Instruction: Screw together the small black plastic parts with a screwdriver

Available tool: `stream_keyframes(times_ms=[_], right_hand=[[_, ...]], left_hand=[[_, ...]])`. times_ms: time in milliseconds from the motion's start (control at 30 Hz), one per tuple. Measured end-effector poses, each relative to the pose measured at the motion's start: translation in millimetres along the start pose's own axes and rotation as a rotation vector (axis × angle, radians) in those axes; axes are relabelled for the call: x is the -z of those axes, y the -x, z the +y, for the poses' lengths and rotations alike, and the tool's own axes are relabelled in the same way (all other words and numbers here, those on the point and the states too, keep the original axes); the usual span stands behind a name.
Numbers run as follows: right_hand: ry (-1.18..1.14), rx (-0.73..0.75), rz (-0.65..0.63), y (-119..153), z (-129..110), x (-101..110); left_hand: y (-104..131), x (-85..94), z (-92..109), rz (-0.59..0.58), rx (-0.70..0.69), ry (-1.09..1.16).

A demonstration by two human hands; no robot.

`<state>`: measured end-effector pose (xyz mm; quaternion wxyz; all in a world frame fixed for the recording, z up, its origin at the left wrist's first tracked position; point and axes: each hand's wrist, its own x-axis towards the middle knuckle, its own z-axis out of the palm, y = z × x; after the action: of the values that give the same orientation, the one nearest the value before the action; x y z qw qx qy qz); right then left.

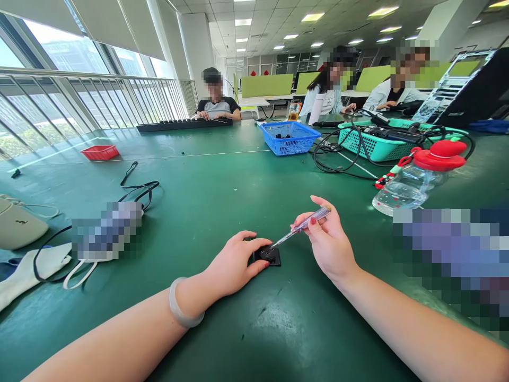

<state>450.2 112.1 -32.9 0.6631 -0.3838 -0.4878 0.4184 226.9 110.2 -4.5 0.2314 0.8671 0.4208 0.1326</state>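
Observation:
A small black square part (pixel 273 257) lies on the green table (pixel 207 196) in front of me. My left hand (pixel 236 262), with a pale bangle on the wrist, grips this part from its left side between thumb and fingers. In my right hand (pixel 328 239) is a slim screwdriver (pixel 304 225) with a clear purplish handle, held slanting down to the left. Its tip meets the top of the black part, close to my left fingertips. Details on the part are too small to tell.
A blue basket (pixel 289 139), a green basket (pixel 358 142) with cables and a red-lidded bottle (pixel 413 183) stand ahead to the right. Leftward are a red tray (pixel 100 153), a corded blurred item (pixel 109 233) and a pouch (pixel 19 225). Three people sit across the table.

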Motion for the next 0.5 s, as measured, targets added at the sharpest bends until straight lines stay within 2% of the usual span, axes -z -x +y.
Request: stream_keyframes(times_ms=[233,500], right_hand=[[0.024,0.022,-0.032,1.5,-1.9,-0.5],[0.084,0.087,0.022,4.4,-8.2,-2.7]], left_hand=[[1.3,-1.1,-1.2,0.013,-0.009,-0.002],[0.4,0.8,-1.1,-0.005,-0.008,0.001]])
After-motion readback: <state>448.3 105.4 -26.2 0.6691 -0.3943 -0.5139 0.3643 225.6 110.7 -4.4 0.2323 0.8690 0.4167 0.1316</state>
